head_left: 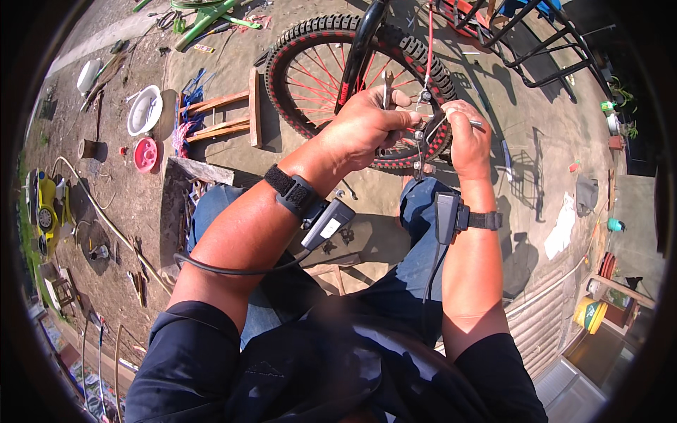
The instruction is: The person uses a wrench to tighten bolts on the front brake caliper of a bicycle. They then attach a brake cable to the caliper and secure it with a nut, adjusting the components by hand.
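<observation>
We gripped a wrench (387, 88) in our left hand (368, 127). Our right hand (468, 137) clasped a metal tool (477, 124) near the wheel (274, 79).

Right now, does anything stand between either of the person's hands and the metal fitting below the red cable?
Nothing visible does. The left hand, holding an open-end wrench, and the right hand flank the metal fitting closely; the knobby tyre lies beyond it, not between.
</observation>
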### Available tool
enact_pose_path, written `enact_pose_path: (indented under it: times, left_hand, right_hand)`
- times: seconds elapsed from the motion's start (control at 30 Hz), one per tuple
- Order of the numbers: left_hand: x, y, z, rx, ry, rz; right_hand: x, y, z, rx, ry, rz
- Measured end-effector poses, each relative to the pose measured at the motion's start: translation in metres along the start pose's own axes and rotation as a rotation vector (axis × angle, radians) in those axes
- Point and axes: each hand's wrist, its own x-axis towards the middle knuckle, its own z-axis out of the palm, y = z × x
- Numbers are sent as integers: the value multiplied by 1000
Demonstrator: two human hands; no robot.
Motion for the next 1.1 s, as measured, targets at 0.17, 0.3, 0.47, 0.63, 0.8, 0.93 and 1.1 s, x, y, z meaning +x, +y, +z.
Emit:
enact_pose_path:
  times: [0.17,0.3,0.47,0.63,0.8,0.93,1.1]
  left_hand:
    - [-3,4,-2,75,-6,-13]
    - [-1,11,-8,131,-43,-62]
    - [10,15,-3,106,37,-86]
    - [19,16,0,145,21,-65]
    - [29,20,-7,177,12,-23]
    - [30,23,-5,145,51,50]
    - [35,17,-10,182,120,10]
  right_hand:
    - [-1,-4,0,-67,-84,-118]
    - [1,-7,0,-61,-77,-116]
    - [-2,-8,3,-29,-95,-71]
    - [0,-9,1,-62,-115,-113]
    - [-7,-13,7,-118,-240,-180]
    - [-12,-18,12,-80,-327,-135]
    - [-18,-29,5,15,-402,-20]
